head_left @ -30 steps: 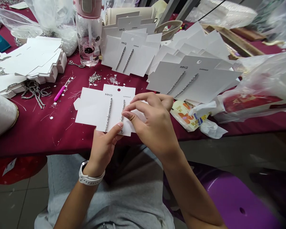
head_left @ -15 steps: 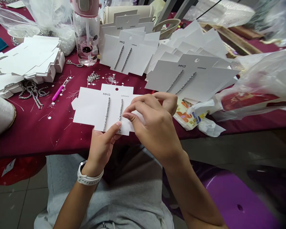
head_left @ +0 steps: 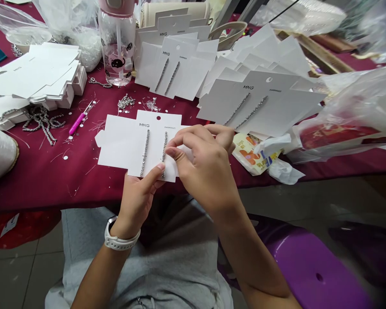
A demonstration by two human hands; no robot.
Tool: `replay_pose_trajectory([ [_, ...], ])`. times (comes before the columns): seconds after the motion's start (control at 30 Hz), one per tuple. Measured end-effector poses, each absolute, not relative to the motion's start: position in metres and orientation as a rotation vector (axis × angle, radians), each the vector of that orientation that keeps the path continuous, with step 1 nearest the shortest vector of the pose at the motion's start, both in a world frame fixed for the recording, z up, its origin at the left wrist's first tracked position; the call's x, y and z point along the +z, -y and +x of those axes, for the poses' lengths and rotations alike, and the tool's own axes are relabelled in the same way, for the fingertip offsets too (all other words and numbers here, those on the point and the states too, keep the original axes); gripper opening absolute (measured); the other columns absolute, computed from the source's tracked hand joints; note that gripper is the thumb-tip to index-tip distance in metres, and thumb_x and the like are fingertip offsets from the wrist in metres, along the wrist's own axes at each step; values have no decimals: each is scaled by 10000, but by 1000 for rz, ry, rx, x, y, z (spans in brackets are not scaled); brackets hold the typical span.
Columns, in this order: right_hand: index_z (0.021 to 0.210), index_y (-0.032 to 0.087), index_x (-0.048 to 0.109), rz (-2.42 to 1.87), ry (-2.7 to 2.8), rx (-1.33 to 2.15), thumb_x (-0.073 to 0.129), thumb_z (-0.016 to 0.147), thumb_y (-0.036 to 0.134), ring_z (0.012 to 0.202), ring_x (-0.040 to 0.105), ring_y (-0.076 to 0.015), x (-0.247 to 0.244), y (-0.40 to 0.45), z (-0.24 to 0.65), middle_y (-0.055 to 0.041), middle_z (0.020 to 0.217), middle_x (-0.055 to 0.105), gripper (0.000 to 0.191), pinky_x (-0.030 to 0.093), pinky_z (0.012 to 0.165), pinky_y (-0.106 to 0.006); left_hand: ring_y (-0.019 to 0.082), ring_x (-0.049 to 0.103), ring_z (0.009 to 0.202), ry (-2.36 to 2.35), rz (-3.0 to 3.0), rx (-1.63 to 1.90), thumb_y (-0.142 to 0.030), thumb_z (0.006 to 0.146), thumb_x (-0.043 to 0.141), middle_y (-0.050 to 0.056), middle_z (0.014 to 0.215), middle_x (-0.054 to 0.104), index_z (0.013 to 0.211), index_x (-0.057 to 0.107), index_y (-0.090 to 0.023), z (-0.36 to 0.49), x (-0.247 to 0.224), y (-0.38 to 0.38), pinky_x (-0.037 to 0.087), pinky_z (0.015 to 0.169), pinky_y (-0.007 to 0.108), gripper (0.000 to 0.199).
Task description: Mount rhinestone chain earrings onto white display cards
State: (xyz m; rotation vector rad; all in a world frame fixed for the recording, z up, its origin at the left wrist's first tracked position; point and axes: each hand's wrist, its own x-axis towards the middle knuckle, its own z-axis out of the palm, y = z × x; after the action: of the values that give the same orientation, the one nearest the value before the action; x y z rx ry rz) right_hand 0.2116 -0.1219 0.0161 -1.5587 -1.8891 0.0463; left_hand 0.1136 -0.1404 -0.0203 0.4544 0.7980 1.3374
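Two hands on one MNG card (head_left: 119, 146), held just above the red tablecloth (head_left: 67, 184). Left of the card: chain (head_left: 43, 122), pink seam ripper (head_left: 79, 123). Your left hand (head_left: 137, 201) grasps the card from beneath, thumb (head_left: 155, 174) bracing its lower edge against your right hand (head_left: 206, 176), whose fingertips (head_left: 170, 151) pinch at the right strip (head_left: 164, 146), beside the left strip (head_left: 144, 152). Right of the card: more carded strips (head_left: 260, 105).
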Motion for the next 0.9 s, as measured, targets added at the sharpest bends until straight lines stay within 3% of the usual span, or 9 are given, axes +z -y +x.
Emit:
replay_pose_trajectory([
  [0.67,697,232,569,-1584,1770,151,584,810,238,937,443,-231,8,121,212,-12,837,641,114,351,851,-408,168,649,904,-808,446,1344,-138,690,696,48,888,706,1029,666,-174,114,-19,141,532,669,202,342],
  [0.9,705,229,588,-1593,1767,148,566,826,289,943,459,-225,7,120,213,-11,854,646,136,346,858,-399,155,649,906,-825,453,1347,-120,709,672,53,922,702,988,675,-154,113,-20,141,537,656,173,281],
])
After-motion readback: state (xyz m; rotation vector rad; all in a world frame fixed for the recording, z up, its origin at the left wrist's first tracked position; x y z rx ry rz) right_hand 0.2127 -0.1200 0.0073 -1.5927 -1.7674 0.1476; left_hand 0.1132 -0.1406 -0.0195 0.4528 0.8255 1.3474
